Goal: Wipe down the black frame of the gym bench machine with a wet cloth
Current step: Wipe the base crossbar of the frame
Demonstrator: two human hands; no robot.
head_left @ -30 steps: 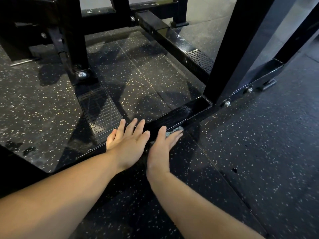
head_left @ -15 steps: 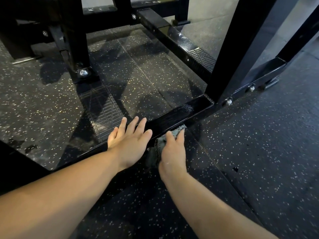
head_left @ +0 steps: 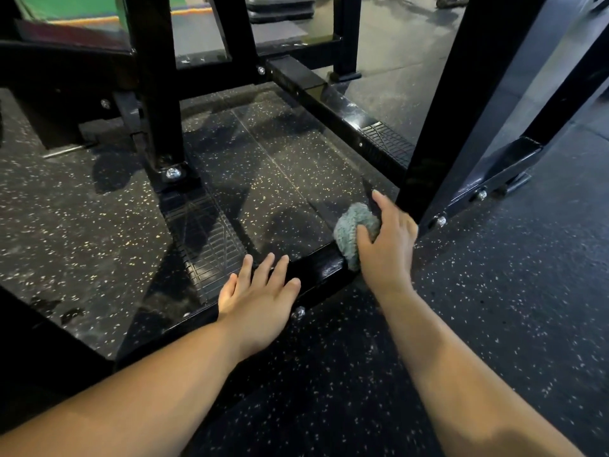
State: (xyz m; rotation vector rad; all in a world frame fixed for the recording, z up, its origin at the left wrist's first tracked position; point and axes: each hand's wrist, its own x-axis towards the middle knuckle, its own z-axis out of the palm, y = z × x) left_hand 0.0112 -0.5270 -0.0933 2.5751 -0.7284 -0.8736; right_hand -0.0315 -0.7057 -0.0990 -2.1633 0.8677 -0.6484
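Head view | right hand (head_left: 389,249) grips bunched grey cloth (head_left: 354,230) on low black frame bar (head_left: 316,270) beside upright post (head_left: 461,94) | left hand (head_left: 258,298) flat, fingers straight, resting on same bar | speckled rubber floor (head_left: 494,291) beneath

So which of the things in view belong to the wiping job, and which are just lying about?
Part of the job:
- grey cloth, gripped by the right hand
- black floor bar of the frame, under the cloth
- black upright beside it
- left hand, resting flat on the bar

Just lying about:
- speckled rubber floor
- ribbed tread plate
- stacked plates far behind
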